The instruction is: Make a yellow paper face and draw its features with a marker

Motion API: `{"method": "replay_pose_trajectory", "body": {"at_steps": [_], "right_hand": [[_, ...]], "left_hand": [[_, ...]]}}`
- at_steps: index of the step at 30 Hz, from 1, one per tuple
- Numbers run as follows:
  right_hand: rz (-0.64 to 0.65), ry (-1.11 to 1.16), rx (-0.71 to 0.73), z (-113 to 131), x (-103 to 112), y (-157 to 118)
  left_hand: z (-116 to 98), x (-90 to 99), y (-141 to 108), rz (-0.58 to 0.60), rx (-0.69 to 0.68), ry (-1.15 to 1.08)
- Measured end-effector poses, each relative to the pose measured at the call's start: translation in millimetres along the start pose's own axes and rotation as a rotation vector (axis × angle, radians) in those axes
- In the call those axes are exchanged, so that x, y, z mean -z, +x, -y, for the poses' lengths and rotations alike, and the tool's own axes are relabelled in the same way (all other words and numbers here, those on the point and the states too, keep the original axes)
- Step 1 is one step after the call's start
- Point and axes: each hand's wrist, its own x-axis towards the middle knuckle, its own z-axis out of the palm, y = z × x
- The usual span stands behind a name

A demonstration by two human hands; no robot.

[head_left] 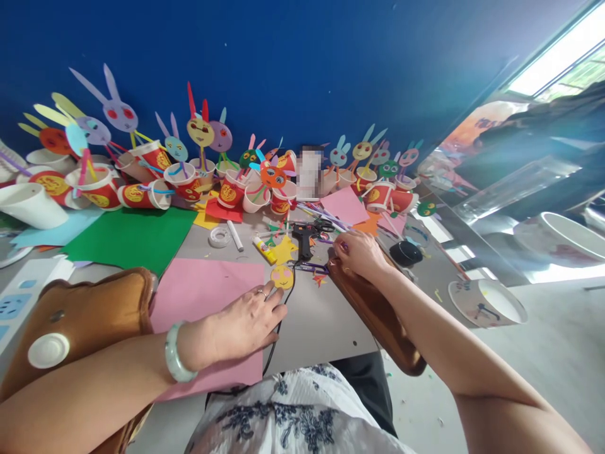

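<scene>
My left hand [248, 315] lies palm down with its fingers stretched out, partly over a pink paper sheet [208, 284]. Its fingertips are at the lower edge of a round yellow paper face [282, 276] with pink eyes. My right hand [360, 255] is closed above a brown padded cushion [373, 306], right of a black glue gun [302, 239]. A small purple spot shows at its fingers; what they hold is unclear. Purple-handled scissors [312, 268] lie between the hands. Just beyond the face are a yellow glue stick [265, 250] and yellow paper scraps [284, 250].
Red-and-white paper cups [231, 189] with paper rabbit heads line the blue wall. Green paper [132, 236], a tape roll [220, 237] and a power strip [33, 284] are at left. A black mouse-like object [406, 253] is at right. A black cable [286, 309] crosses the table.
</scene>
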Motion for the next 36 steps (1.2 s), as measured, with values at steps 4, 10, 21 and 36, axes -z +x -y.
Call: {"method": "replay_pose_trajectory", "body": {"at_steps": [4,10,21,36], "right_hand": [[0.032,-0.155,-0.126,-7.3,4.4,13.4],[0.138,-0.254,-0.235,-9.7,6.2,29.9],[0.134,-0.211,-0.301,-23.0,1.8,40.5],[0.014,-0.041,-0.201,-37.4,19.0,46.5]], "left_hand": [[0.7,-0.6,0.5,-0.002,0.001,-0.017],[0.5,-1.1,0.8,0.007,0.015,-0.036],[-1.1,4.4,2.0,0.049,0.034,-0.016],[-0.8,-0.3,-2.1,-0.006,-0.001,0.009]]}}
